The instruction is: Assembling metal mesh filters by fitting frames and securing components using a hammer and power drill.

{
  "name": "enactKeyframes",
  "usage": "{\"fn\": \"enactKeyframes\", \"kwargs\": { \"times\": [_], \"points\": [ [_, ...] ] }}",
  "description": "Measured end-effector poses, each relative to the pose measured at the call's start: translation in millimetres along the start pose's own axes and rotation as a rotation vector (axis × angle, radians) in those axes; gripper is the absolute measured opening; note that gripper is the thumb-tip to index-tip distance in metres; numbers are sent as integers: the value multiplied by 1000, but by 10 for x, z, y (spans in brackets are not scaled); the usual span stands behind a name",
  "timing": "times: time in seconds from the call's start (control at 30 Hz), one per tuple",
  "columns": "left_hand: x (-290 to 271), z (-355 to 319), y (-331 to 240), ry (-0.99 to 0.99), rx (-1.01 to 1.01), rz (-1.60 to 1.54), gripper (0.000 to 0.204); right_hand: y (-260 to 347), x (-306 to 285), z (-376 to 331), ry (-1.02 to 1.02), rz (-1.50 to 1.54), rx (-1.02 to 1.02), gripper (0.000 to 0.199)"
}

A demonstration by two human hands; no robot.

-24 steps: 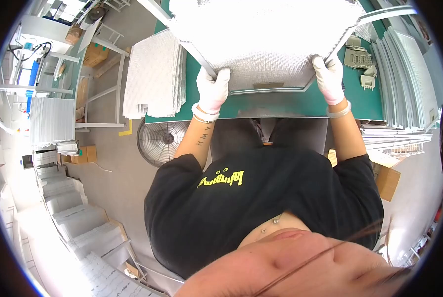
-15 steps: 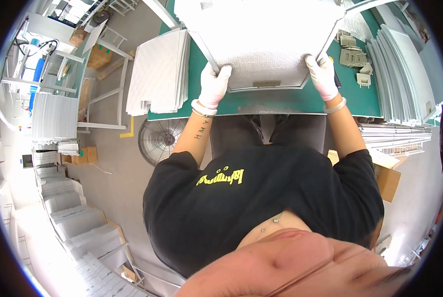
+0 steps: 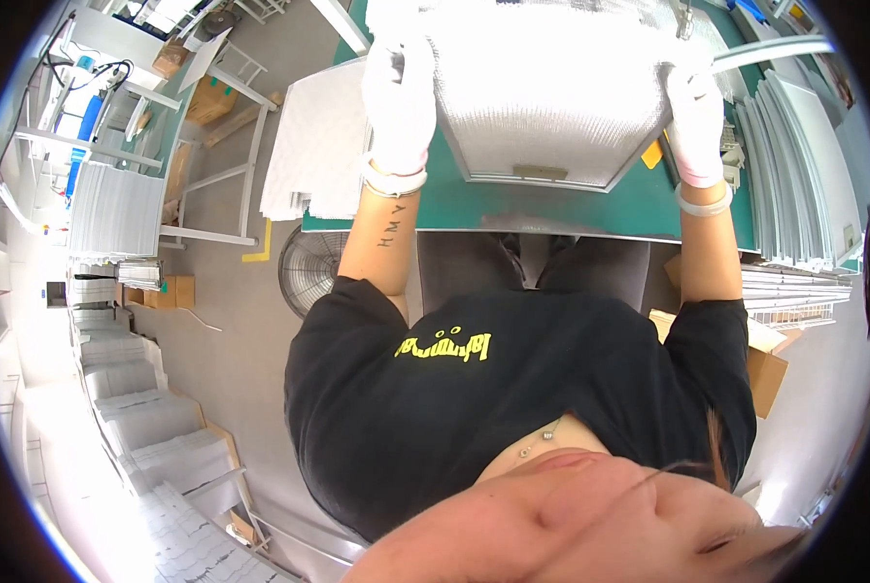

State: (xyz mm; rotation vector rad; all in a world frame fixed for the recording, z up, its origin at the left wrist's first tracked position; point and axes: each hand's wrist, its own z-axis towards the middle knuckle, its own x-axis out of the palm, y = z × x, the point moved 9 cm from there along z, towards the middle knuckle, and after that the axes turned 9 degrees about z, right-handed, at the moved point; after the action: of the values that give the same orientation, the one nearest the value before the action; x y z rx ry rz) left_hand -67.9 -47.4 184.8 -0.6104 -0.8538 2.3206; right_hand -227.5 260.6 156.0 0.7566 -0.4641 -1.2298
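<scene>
A framed silver mesh panel (image 3: 551, 107) with a pale metal rim is in front of me, over the green tabletop; its far part is washed out by glare. My left hand (image 3: 401, 112), in a white glove, is closed at the panel's left edge, its fingertips partly lost in the brightness. On the opposite edge my right hand (image 3: 695, 126), also gloved, has its fingers curled against the frame. A small grey-beige tab (image 3: 540, 173) shows on the panel's near edge.
White sheets (image 3: 310, 146) are stacked left on the green table (image 3: 551, 214). Framed panels (image 3: 804, 165) stand in a row at right, beside beige plastic parts (image 3: 731, 155). A yellow-and-black object (image 3: 652, 154) lies near my right hand. Below left is a round floor fan (image 3: 310, 272).
Both hands have slid away from me along the panel's sides, from its near corners to farther up. The panel has shifted slightly right in the picture, and its near edge shows more fully.
</scene>
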Motion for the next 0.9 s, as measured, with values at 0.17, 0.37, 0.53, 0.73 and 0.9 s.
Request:
{"fn": "enactKeyframes", "kwargs": {
  "times": [0.17, 0.37, 0.53, 0.73, 0.9],
  "points": [
    [-29, -62, -90, -189, 239, 212, 16, 284, 83, 31, -160, -54, -176, 6],
    [46, 27, 86, 108, 91, -203, 18, -4, -109, -62, -181, -92, -50, 15],
    [21, -36, 64, 66, 202, -261, 16, 79, -77, -90, -199, 45, -32, 10],
    [-102, -128, 161, -46, 207, -214, 17, 125, -42, -174, -137, 163, -26, 15],
    [-140, -237, 214, -70, 152, -197, 11, 24, -23, -287, -146, 144, 68, 5]
  ]
}}
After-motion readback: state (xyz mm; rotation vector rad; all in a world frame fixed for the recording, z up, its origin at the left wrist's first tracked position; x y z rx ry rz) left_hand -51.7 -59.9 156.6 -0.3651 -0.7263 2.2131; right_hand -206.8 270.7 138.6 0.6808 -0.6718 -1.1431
